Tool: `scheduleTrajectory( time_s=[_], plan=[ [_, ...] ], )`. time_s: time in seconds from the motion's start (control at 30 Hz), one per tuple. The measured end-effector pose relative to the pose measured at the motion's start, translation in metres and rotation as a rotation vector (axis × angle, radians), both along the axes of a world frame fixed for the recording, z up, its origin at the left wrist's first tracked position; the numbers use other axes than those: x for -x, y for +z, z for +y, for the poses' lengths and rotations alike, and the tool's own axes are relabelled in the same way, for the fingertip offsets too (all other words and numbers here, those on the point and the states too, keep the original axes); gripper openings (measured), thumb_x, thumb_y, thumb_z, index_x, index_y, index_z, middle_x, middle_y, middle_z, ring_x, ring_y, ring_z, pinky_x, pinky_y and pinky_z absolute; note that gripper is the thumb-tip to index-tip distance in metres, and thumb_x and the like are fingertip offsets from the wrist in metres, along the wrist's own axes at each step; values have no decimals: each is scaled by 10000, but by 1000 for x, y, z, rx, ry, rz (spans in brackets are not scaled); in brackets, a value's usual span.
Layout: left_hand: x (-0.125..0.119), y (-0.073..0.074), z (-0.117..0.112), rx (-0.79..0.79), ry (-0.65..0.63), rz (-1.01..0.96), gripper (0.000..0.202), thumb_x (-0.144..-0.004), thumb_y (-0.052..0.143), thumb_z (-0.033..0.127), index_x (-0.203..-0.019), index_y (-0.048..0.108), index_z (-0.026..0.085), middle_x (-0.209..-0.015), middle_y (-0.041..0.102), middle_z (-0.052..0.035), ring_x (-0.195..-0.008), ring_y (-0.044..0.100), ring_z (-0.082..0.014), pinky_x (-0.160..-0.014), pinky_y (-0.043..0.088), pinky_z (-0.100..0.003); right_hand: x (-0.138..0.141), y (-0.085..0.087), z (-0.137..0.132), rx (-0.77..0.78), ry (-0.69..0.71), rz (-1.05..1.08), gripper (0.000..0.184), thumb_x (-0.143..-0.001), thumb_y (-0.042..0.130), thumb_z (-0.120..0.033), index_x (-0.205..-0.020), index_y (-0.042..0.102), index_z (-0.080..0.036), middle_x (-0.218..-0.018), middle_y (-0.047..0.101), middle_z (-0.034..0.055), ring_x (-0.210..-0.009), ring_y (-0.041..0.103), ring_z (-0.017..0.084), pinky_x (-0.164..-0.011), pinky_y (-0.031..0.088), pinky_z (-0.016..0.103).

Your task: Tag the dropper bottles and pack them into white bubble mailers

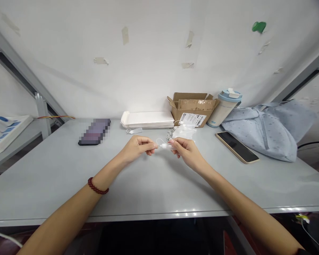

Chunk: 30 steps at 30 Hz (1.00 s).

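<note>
Over the grey table, both hands meet at a small white-and-clear piece with a thin white loop. Its clear end is pinched between the thumb and fingers of my right hand. My left hand, also closed, pinches the narrow tip on the other side; the exact shape of that tip is too small to tell. Just behind my right hand lies a pile of similar clear-and-white pieces with loops and small metal parts. One single looped tag-like piece rests behind my left hand.
A stack of white envelopes or flat boxes and an open cardboard box stand against the wall. Right of them are a tumbler, a phone and a pale blue cloth bag. Another phone, blurred, lies left.
</note>
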<state>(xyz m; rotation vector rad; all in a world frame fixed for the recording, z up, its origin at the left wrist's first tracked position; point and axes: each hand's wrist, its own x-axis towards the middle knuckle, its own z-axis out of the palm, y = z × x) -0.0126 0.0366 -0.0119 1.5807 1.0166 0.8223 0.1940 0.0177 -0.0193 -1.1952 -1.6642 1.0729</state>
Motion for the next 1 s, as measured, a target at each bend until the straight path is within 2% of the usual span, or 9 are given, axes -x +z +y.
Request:
scheduleTrajectory(
  time_s=[0.2,0.3,0.47,0.57,0.63,0.8,0.9,1.0],
  plan=[
    [8,-3,4,64,51,-75,249,-786,636,381,-709,677,147,-691,630,-19,-625,557,-117,-647,462,-271,-5,-5,3,30,-8,84,378,-863,472,-495,-692,550,-167,-572,453,-35,-516,403,87,-508,345,240],
    [5,-2,1,37,-9,-42,259,-799,616,395,-754,685,150,-712,635,-25,-634,552,-121,-649,459,-270,-3,-2,0,38,7,71,386,-857,480,-497,-655,522,-171,-569,454,-37,-514,401,85,-516,347,240],
    [-3,1,-6,-27,-126,185,278,-798,586,400,-684,643,153,-647,606,-13,-621,527,-126,-610,412,-244,2,0,-4,54,33,-18,373,-861,474,-489,-673,534,-172,-583,496,-27,-519,418,89,-532,356,241],
    [5,3,-2,-68,-233,355,283,-800,552,377,-630,620,162,-591,561,7,-560,465,-114,-545,349,-230,0,-4,-3,39,57,-80,337,-866,478,-469,-777,582,-161,-641,575,0,-541,442,96,-541,373,242],
    [16,5,5,-101,-249,464,293,-786,548,365,-576,592,166,-557,533,15,-521,420,-108,-514,313,-232,-3,-6,-1,-15,24,-124,328,-872,477,-461,-850,600,-159,-690,613,17,-580,478,108,-563,397,246],
    [56,3,28,-165,-60,701,283,-740,558,377,-528,572,189,-541,549,5,-503,428,-127,-495,276,-248,-12,-3,3,-116,-110,-185,293,-856,507,-430,-892,628,-166,-794,652,44,-691,552,138,-609,433,259],
    [78,-7,42,-190,144,853,305,-743,544,393,-511,553,196,-554,582,-24,-508,460,-153,-511,298,-269,-14,1,5,-139,-149,-203,257,-846,513,-398,-845,629,-168,-787,652,42,-665,548,134,-588,424,256],
    [91,-18,53,-250,191,900,311,-787,500,416,-565,544,202,-578,597,-40,-553,509,-182,-550,329,-284,-14,3,5,-186,-172,-237,234,-846,504,-369,-815,624,-170,-764,649,40,-657,547,135,-570,408,253]
  ],
)
